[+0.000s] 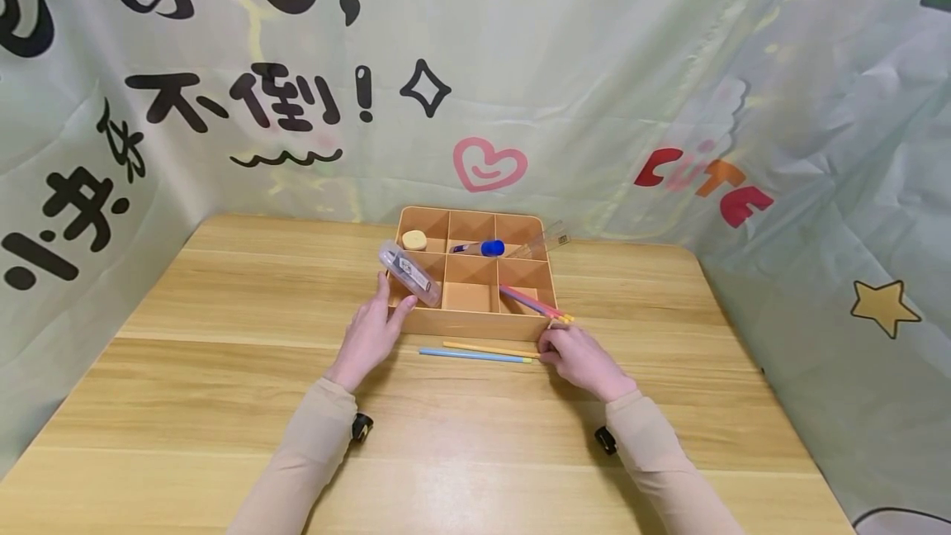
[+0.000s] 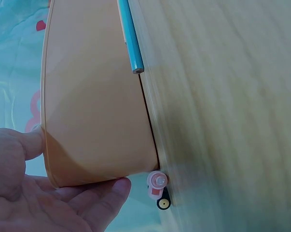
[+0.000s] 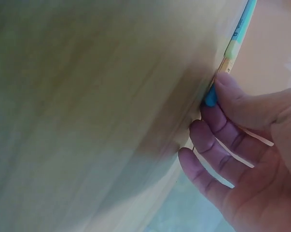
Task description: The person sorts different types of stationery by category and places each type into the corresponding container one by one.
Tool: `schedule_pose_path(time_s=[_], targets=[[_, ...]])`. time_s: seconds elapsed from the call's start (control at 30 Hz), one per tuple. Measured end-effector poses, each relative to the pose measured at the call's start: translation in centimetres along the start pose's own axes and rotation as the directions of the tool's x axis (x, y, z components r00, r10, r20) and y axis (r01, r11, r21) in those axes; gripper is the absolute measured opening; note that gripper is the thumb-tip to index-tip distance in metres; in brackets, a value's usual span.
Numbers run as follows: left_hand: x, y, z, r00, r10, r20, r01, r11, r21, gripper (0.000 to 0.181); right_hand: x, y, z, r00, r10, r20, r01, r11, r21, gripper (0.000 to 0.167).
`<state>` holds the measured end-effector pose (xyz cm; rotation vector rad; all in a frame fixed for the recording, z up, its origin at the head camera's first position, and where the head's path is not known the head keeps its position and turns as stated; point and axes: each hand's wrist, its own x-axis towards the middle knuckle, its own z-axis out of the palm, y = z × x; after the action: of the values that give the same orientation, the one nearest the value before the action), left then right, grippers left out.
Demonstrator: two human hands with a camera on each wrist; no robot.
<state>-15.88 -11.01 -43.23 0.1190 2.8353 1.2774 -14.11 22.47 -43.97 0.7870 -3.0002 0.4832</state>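
A tan desk organizer (image 1: 470,322) with several compartments stands on the table. My left hand (image 1: 367,337) holds its front left corner, thumb at the rim and fingers along the side wall. In front of the box lie a yellow pencil (image 1: 483,347) and a blue pencil (image 1: 471,355), roughly parallel to its front wall. My right hand (image 1: 583,360) is at their right ends. In the right wrist view, thumb and index finger pinch the yellow pencil (image 3: 226,65) near its blue tip (image 3: 211,97). The blue pencil (image 3: 239,34) lies alongside, outside the pinch.
Pink and purple pencils (image 1: 529,300) lean in the front right compartment. A clear ruler (image 1: 541,240), a blue-capped pen (image 1: 479,248), a round cream-coloured item (image 1: 413,240) and a translucent tube-like case (image 1: 409,273) sit in others. A printed curtain (image 1: 594,106) hangs behind the wooden table (image 1: 446,452).
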Motion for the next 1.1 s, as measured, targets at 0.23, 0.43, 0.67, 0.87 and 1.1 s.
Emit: schedule_pose_path(time_s=[0.23, 0.43, 0.67, 0.87, 1.1], targets=[[0.0, 0.0, 0.1, 1.0, 0.002, -0.003, -0.002, 1.0, 0.008, 0.083, -0.1, 0.3, -0.3, 0.999, -0.013, 0.04, 0.013, 1.0, 0.014, 0.017], [0.0, 0.0, 0.1, 1.0, 0.001, 0.0, -0.001, 1.0, 0.006, 0.083, -0.4, 0.7, -0.5, 0.999, 0.001, 0.047, -0.004, 0.998, 0.057, 0.017], [0.0, -0.1, 0.2, 1.0, 0.004, 0.003, -0.004, 1.0, -0.001, 0.083, -1.2, 1.1, -0.6, 1.0, -0.002, -0.002, 0.002, 0.995, 0.099, 0.011], [0.0, -0.3, 0.1, 1.0, 0.009, 0.003, -0.009, 1.0, -0.002, 0.084, -1.9, 1.3, -0.6, 1.0, 0.005, -0.027, -0.002, 0.991, 0.134, 0.012], [0.0, -0.5, 0.0, 0.999, 0.043, -0.02, -0.044, 0.999, -0.013, 0.084, -2.7, 1.2, -1.1, 0.995, 0.029, -0.09, -0.015, 0.988, 0.154, 0.015]])
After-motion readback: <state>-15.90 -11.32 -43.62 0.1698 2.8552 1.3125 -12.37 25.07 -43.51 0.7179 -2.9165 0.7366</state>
